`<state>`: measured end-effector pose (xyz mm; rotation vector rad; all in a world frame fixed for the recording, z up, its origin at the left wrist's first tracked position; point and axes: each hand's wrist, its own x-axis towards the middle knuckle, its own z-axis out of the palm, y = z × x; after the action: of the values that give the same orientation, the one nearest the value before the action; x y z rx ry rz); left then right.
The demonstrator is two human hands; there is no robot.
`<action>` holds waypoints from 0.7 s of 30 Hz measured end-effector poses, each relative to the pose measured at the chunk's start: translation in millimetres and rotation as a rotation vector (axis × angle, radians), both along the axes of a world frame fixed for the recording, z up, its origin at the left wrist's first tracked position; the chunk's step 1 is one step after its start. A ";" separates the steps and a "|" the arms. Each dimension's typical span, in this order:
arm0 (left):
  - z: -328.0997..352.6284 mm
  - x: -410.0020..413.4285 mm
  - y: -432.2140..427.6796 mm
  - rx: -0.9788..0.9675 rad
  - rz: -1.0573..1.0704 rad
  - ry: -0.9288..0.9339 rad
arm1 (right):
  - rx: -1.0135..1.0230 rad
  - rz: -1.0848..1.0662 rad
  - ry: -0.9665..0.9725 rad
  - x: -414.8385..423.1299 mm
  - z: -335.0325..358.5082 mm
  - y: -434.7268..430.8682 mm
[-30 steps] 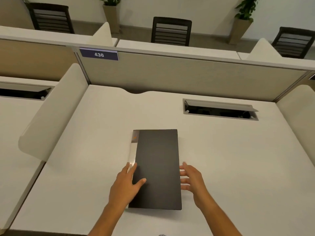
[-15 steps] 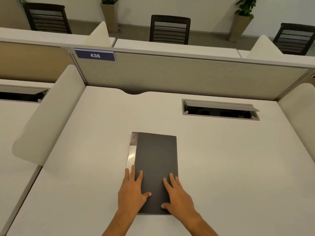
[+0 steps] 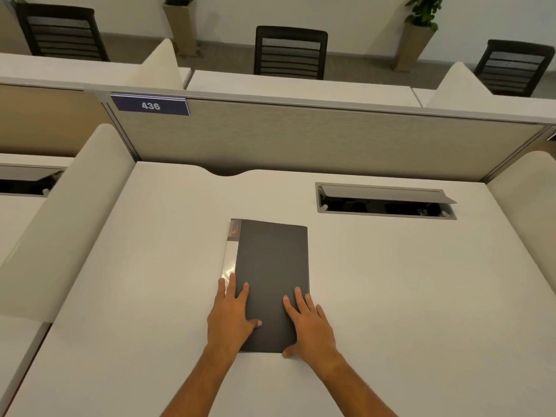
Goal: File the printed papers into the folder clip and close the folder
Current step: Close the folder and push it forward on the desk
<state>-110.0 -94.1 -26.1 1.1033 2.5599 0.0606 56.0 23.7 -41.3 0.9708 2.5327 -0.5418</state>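
Note:
A dark grey folder (image 3: 272, 266) lies shut and flat on the white desk (image 3: 406, 296), its pale glossy spine strip (image 3: 230, 254) along the left edge. My left hand (image 3: 230, 317) rests flat on the folder's near left part, fingers spread over the spine. My right hand (image 3: 310, 326) lies flat on the near right corner, fingers apart, thumb at the front edge. Neither hand grips anything. No printed papers show; the cover hides whatever is inside.
An open cable hatch (image 3: 385, 201) is sunk in the desk at the back right. A fabric partition (image 3: 301, 139) with a blue "436" plate (image 3: 150, 105) closes the back. Rounded side dividers (image 3: 69, 212) flank the desk. Chairs (image 3: 290, 52) and plants stand beyond.
My right hand moved from the desk beside the folder onto its cover. Both hands now lie flat on the near end, and the folder sits slightly farther from me.

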 end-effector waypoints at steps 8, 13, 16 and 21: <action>3.0 -54.1 66.3 -0.016 0.002 0.009 | 0.012 -0.028 0.018 -58.6 7.8 63.6; 5.1 -81.1 102.6 -0.054 -0.008 0.023 | 0.020 -0.023 0.005 -90.2 13.5 96.8; 5.9 -95.3 121.9 -0.069 -0.009 0.021 | 0.025 -0.034 0.003 -105.4 15.0 113.1; 4.1 -110.3 144.3 -0.100 -0.016 0.028 | 0.043 -0.052 0.003 -122.2 12.8 131.1</action>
<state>-220.4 50.2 -22.0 1.0949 2.5477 -0.0860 -66.2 154.9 -28.5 1.0549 2.5377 -0.5059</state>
